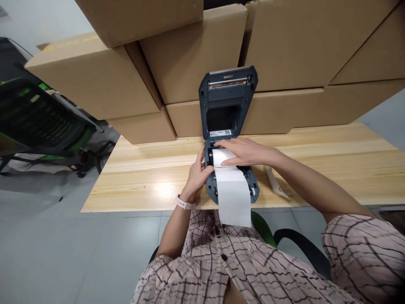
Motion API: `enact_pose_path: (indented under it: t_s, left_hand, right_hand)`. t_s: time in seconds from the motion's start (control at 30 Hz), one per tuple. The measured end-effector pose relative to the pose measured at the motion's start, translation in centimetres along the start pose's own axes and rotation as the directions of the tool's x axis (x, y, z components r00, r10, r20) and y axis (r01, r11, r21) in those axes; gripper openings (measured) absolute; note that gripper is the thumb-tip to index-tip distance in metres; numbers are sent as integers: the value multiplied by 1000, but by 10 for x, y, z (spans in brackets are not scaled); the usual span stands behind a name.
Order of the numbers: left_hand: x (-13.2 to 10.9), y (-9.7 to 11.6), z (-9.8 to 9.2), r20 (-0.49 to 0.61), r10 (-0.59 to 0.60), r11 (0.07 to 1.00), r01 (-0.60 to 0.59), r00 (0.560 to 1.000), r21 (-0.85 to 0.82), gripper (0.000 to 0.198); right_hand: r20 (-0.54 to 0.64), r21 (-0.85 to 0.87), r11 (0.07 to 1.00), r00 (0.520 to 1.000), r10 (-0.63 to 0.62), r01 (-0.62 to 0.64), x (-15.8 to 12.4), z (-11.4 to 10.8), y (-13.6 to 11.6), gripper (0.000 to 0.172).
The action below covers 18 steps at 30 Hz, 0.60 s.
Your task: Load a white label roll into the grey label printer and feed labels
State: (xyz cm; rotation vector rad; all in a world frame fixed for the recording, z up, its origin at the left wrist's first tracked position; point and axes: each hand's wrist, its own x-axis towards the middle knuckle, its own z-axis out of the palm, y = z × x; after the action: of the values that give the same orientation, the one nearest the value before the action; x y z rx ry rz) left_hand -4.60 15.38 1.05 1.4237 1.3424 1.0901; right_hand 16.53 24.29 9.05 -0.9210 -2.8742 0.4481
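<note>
A grey label printer (pixel 228 105) stands on the wooden table (pixel 142 181) with its lid swung up. A white paper roll (pixel 220 157) lies in its bay, and a strip of white paper (pixel 234 198) runs out over the table's front edge. My left hand (pixel 198 171) grips the printer's left side, fingers curled against the roll's end. My right hand (pixel 245 151) lies flat on top of the roll with its fingers stretched out.
Large cardboard boxes (pixel 190 59) are stacked along the back of the table, right behind the printer. A small white object (pixel 274 183) lies on the table to the printer's right. A black and green chair (pixel 38 118) stands at the left, over a grey floor.
</note>
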Motion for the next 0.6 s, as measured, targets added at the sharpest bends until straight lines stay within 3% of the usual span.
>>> enact_pose_path:
  t_s: [0.1, 0.2, 0.33, 0.43, 0.53, 0.6]
  left_hand:
    - [2, 18, -6, -9, -96, 943, 94, 995, 320, 92]
    - [4, 33, -7, 0, -122, 852, 105, 993, 512, 94]
    - [5, 39, -6, -2, -129, 826, 109, 992, 552, 98]
    - [4, 37, -6, -18, -139, 832, 126, 990, 540, 98]
    - [2, 36, -6, -18, -137, 842, 125, 990, 525, 95]
    - [1, 37, -5, -18, -131, 848, 121, 991, 516, 94]
  right_hand:
    - [136, -17, 998, 989, 65, -64, 12, 6, 6, 94]
    - [189, -14, 997, 979, 80, -79, 21, 7, 2, 110]
    - [190, 18, 996, 979, 77, -82, 21, 2, -3, 123]
    - [167, 157, 988, 986, -18, -9, 10, -13, -2, 122]
    - [65, 333, 935, 987, -150, 120, -15, -38, 6, 114]
    - [-43, 402, 899, 984, -173, 175, -37, -54, 16, 110]
